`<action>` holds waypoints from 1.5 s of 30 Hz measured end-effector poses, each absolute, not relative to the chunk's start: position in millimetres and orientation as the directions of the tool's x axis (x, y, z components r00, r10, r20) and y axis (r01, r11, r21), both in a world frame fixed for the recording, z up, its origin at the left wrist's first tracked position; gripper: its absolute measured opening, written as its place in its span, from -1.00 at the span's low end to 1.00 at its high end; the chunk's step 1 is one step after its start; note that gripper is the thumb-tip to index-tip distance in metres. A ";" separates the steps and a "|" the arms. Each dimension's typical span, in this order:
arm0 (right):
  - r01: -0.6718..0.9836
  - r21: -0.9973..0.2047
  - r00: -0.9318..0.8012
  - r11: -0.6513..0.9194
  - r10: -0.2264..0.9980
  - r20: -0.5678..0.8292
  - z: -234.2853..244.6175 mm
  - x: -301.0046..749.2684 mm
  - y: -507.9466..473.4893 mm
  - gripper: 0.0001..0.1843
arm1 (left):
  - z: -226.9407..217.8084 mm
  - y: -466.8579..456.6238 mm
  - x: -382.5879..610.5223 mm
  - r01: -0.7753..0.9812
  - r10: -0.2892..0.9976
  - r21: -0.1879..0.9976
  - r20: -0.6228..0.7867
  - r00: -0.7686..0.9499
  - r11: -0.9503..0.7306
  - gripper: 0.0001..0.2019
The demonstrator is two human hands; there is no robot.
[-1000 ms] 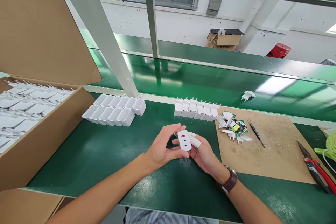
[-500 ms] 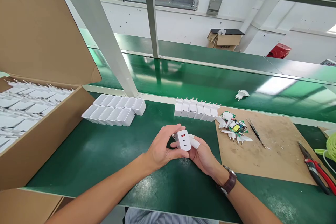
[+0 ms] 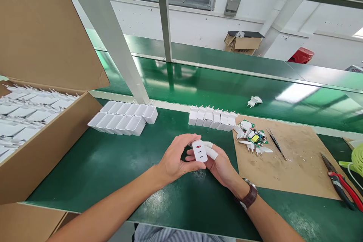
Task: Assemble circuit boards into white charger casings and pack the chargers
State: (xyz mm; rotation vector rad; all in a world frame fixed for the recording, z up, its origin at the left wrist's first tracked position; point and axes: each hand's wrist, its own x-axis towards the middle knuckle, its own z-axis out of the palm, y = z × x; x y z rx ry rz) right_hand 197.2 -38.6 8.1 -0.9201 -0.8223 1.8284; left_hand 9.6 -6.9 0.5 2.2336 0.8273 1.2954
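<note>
One glossy boxy plastic charger (image 3: pixel 199 151)

One mat (image 3: pixel 283 166) lies on the bench. On it are one pair of tweezers (image 3: pixel 276 143) and one circuit board (image 3: pixel 255 137) at its far left corner, among loose plug pieces too jumbled to count. One pair of cutters (image 3: pixel 340 183) lies across the mat's right edge. Just left of the mat's far corner stands one row of six plugs (image 3: pixel 212 118). Further left are about eleven shells (image 3: pixel 123 119) in two rows. Left of the mat, nearer, is one charger (image 3: pixel 199 150). Beyond the mat lies one lone plug (image 3: pixel 253 101). Far left of the mat is one open box (image 3: pixel 42 151), its white parts past counting. Far beyond the mat are one smaller box (image 3: pixel 242 42) and one red stool (image 3: pixel 301 55).
</note>
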 end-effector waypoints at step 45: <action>0.312 -0.923 0.004 0.226 0.971 0.239 -9.1 202.6 -34.1 -0.78 | -7.3 -3.8 3.9 0.317 0.830 0.822 0.296 0.473 -0.474 0.00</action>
